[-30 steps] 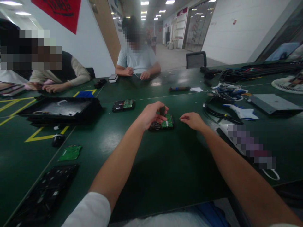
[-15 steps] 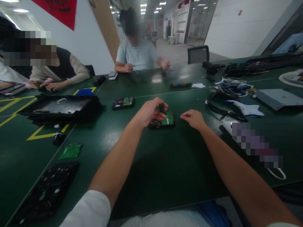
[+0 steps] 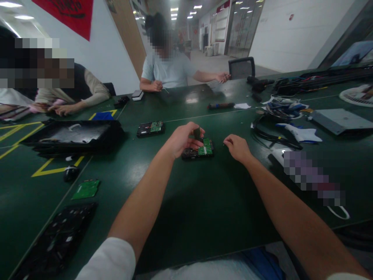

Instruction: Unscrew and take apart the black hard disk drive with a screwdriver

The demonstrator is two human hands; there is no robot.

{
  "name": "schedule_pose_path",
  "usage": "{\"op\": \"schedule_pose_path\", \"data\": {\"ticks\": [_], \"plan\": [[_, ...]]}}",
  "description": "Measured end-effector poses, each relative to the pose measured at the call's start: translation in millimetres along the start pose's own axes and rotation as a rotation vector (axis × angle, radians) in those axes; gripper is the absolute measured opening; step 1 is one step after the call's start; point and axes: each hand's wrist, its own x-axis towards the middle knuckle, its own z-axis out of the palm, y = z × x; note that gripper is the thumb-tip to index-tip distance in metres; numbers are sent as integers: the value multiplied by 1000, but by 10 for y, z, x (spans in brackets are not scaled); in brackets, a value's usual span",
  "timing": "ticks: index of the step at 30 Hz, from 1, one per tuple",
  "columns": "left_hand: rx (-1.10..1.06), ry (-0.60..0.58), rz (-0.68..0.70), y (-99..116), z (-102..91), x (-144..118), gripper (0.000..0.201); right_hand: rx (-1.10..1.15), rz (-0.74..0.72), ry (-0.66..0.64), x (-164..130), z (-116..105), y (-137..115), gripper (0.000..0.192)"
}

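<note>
A hard drive (image 3: 198,153) lies on the green table in front of me, its green circuit board (image 3: 207,147) facing up at the right end. Over it is my left hand (image 3: 186,140), closed around a small dark flat piece (image 3: 198,133) whose kind I cannot tell. The lower fingers of that hand reach down to the drive and cover part of it. To the right of the drive, my right hand (image 3: 237,147) is pinched just above the table. A tiny light speck shows at its fingertips, too small to name.
Another hard drive (image 3: 150,128) lies farther left. A black tray (image 3: 116,132), a loose green board (image 3: 86,189) and a large black panel (image 3: 58,237) are on the left. Cables (image 3: 274,138) and a grey metal box (image 3: 340,120) lie right. Two people sit across the table.
My right hand has curled in slightly and moved a little to the right. My left hand stays at the drive. Across the table, the person's arm has stretched out to the right.
</note>
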Motion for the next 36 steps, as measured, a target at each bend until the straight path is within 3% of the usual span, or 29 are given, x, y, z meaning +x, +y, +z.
{"op": "schedule_pose_path", "data": {"ticks": [7,13,20,25,36], "plan": [[20,-4,-12,2,3,1,31,-26,76,9,-42,-91,74,11],[21,-1,-12,9,13,-8,31,-34,39,6,-52,-68,40,9],[17,-16,-7,3,3,0,31,-41,-45,-6,-56,-61,105,22],[29,-19,-12,6,7,-1,32,-41,3,77,-68,-146,161,30],[19,-26,-4,-9,9,2,32,-31,-97,-1,-87,-61,-4,14]]}}
